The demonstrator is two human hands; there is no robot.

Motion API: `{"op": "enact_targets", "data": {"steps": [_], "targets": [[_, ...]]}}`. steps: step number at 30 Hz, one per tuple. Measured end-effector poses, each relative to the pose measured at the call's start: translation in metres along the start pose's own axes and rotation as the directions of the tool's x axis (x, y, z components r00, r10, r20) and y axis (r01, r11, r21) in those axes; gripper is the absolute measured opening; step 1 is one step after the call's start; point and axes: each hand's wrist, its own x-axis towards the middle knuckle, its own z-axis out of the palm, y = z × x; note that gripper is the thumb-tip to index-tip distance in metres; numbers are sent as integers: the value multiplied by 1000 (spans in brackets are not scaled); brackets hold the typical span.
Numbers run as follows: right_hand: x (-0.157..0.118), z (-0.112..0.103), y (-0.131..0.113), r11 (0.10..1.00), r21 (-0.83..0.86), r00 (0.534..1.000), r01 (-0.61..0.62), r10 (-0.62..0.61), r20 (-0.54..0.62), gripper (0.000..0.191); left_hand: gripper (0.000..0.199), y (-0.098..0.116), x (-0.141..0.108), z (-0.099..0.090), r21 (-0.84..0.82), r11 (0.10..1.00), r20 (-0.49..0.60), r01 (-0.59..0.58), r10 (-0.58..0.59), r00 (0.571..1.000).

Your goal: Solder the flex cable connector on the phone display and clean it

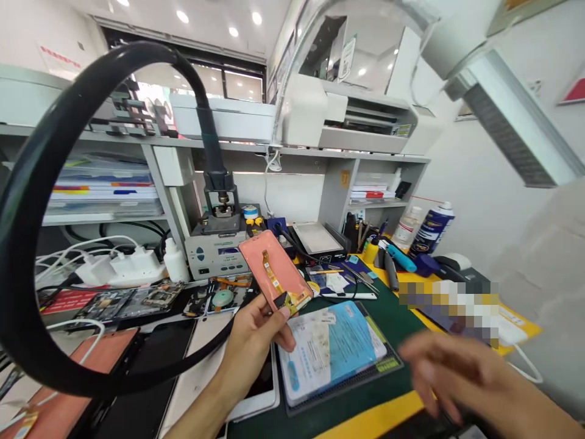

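A pink phone screen panel (269, 262) with an orange flex cable on its back is pinched in my left hand (258, 329), thumb over its lower edge. It is tilted, above the bench in the middle of the view. Just below and to the right lies a blue and white plastic packet (338, 347) on a dark tray. At the lower right is my right hand (452, 372), blurred by motion, over the green mat's right side. Its fingers are curled and smeared, and whether it holds anything cannot be made out.
A thick black hose (50, 146) loops across the left. Phones and a tablet (260, 390) lie at lower left. Behind stand a grey station (217, 253), a hot plate (317, 238), tools, a spray can (432, 228) and a bottle (406, 225). A lamp (516, 116) hangs upper right.
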Motion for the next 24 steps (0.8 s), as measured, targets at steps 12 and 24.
{"op": "enact_targets", "data": {"steps": [12,24], "targets": [[151,54,-56,939,330,862,97,-245,444,20,31,1,0,-5,142,990,141,-20,-1,990],[144,52,-38,929,337,870,153,-289,400,28,21,-4,-9,2,259,963,126,71,-106,986]]}}
